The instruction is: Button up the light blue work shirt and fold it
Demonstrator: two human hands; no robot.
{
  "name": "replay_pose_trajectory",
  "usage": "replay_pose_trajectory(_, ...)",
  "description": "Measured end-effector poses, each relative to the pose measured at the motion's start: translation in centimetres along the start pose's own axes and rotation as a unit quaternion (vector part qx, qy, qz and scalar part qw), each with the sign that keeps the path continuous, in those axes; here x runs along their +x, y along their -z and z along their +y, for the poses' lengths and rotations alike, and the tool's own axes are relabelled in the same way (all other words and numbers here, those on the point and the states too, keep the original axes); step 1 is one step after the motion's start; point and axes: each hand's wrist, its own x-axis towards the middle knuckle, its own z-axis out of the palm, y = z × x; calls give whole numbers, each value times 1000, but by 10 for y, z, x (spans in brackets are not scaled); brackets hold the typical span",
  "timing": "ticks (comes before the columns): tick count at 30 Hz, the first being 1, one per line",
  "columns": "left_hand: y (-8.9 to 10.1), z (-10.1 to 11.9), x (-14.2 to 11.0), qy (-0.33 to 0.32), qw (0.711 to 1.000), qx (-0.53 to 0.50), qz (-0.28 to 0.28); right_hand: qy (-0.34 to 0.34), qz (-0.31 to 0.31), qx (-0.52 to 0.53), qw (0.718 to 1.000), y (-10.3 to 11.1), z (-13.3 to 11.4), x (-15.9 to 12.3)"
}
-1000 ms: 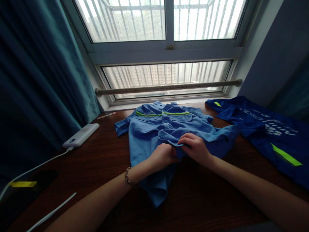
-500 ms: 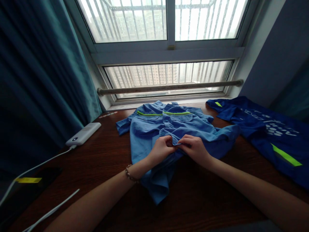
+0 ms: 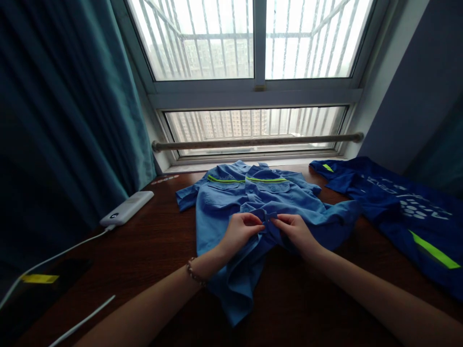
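Note:
A light blue short-sleeved shirt (image 3: 217, 217) with yellow-green stripes across the chest lies front up on the dark wooden table. Its collar points toward the window, and one lower front corner trails toward me. At the middle of the front placket, my left hand (image 3: 240, 233) pinches the cloth edge between thumb and fingers. Just to its right, my right hand (image 3: 296, 231) is closed on the other side of the same placket, fingertips almost meeting the left ones. A small button seems to sit between them, too small to make out clearly.
A dark blue garment (image 3: 383, 193) with white print and yellow-green patches lies at the right. On the left are a white power bank (image 3: 126, 208) with a cable, a dark flat object with a yellow strip (image 3: 39, 278), and a curtain (image 3: 72, 111). A rail (image 3: 253, 142) crosses the window.
The view has tilted up a little, so everything sits lower. Both hands stay at the placket; the pinched edge is turned differently, and the right fingers have shifted slightly away from the left.

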Motion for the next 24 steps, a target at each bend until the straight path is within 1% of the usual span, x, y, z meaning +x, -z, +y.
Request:
replay_pose_trajectory(6,1,-1,3,-6,1000,3,-1,-4,20,1,1000,0,0,0)
replay_pose_trajectory(15,2,-6,2,-18,999,-37,-3,-9,-5,13,1000,-1,-6,0)
replay_pose_trajectory(22,0,-5,-2,-58,998,3,2,23,-3,-59,998,1,-10,0)
replay_pose_trajectory(24,0,-4,-3,-77,997,22,12,12,-4,-29,999,1,-11,0)
